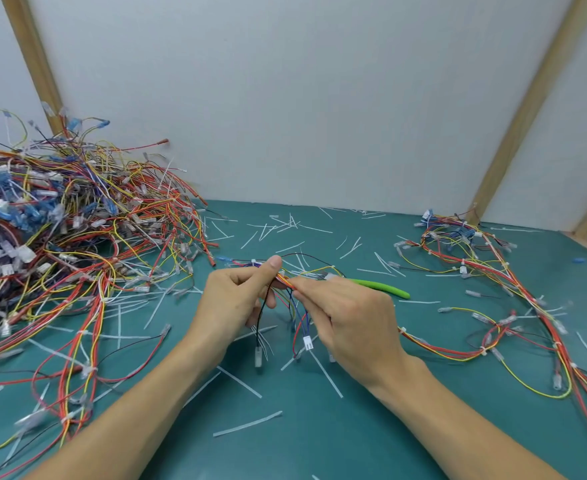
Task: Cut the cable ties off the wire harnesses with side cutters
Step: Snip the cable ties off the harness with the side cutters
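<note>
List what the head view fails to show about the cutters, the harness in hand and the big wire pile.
- Side cutters: only the green handles show; the right hand hides the blades, so open or closed is unclear.
- Held harness: between the left hand and the right, any cable tie is covered by fingers or too small.
- Wire pile: cut off by the left edge; its extent is unknown.

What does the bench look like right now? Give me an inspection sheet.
Surface: green mat.
Job's things: held harness between both hands; green-handled side cutters behind the right hand.
Clutter: cut tie strips scattered across the mat.
Grippers: left hand and right hand pinch the held harness.
Cables: big harness pile at left, smaller harness bundle at right.
Surroundings: white wall, wooden battens.
</note>
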`<state>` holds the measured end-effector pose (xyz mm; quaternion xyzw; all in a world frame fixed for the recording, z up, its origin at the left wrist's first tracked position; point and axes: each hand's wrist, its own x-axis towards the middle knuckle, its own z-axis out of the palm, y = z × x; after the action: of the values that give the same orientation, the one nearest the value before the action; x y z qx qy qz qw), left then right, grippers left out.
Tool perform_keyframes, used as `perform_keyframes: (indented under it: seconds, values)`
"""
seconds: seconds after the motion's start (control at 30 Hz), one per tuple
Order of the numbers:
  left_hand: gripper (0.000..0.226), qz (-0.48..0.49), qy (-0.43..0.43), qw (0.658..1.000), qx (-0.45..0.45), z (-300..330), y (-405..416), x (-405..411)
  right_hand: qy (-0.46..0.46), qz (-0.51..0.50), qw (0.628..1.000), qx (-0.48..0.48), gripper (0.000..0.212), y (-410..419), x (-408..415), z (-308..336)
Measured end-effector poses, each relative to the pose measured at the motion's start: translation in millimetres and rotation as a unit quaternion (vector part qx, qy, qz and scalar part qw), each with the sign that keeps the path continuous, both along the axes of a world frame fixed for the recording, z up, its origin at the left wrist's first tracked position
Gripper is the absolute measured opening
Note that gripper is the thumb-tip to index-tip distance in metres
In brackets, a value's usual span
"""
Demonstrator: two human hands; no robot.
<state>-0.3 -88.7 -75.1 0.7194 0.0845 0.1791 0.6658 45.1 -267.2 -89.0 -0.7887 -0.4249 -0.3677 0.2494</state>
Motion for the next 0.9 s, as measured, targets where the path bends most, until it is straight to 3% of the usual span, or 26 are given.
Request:
perform_keyframes:
  seconds: [0.17, 0.33, 0.67, 0.8, 0.9]
  values:
    - [0.048, -0.015, 0.010, 1.000, 0.006, -1.4, 1.3, 1.8, -0.018, -0.007, 1.000, 0.008, 0.022, 2.8, -2.0, -2.2]
    - [0.032, -0.053, -0.009, 0.999, -0.009, -1.0, 2.9, 1.6, 0.045, -0.013, 0.999, 0.021, 0.021, 1.7, 1.6, -3.9]
    - [0.025, -0.006, -0.038, 0.999, -0.027, -4.9, 10.2, 1.8, 0.169, -0.079, 0.982, 0.034, 0.014, -6.2, 10.2, -2.9]
    - [0.021, 0.012, -0.047, 0.998, -0.047, -5.8, 11.6, 3.4, 0.168, -0.088, 0.981, 0.030, 0.008, -7.3, 11.3, -3.7]
    - [0.021, 0.008, -0.050, 0.995, -0.086, -6.0, 14.1, 3.7, 0.196, -0.090, 0.975, 0.044, 0.019, -6.5, 10.9, -4.7]
